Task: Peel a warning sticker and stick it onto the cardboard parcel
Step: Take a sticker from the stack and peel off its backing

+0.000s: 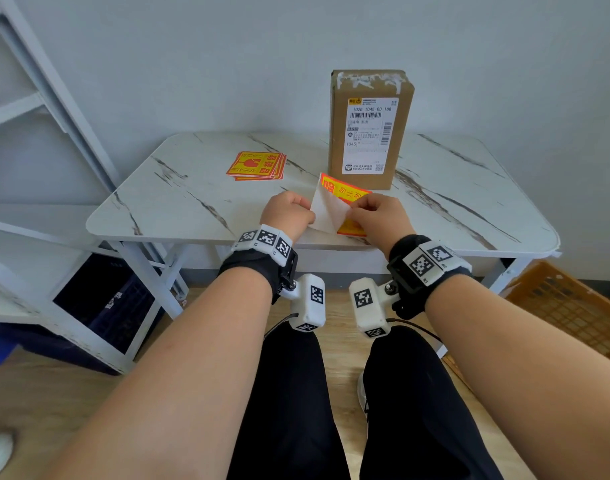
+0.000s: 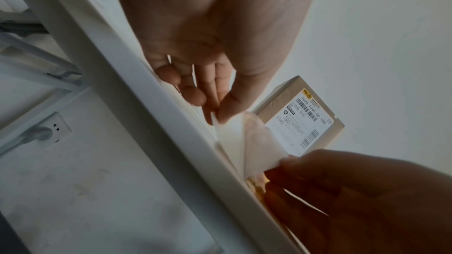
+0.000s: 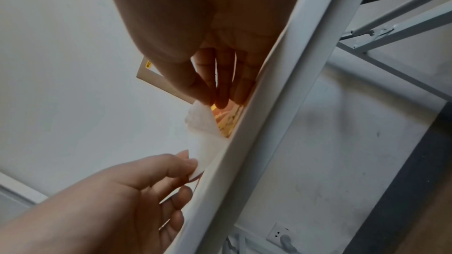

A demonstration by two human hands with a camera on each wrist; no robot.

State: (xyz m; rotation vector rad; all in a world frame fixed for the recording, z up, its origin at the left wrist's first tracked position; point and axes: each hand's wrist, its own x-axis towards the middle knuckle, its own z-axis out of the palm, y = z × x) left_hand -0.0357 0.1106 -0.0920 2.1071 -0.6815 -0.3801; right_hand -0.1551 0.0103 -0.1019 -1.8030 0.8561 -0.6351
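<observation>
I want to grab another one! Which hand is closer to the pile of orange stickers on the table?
The left. The left hand is just in front and to the right of the sticker stack. The right hand is farther right, in front of the cardboard parcel.

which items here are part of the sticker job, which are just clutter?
In play:
left hand, pinching the white backing
right hand, pinching the warning sticker
cardboard parcel, upright on the table
sticker stack, spares

Lying about:
orange crate
dark crate
white shelving
</observation>
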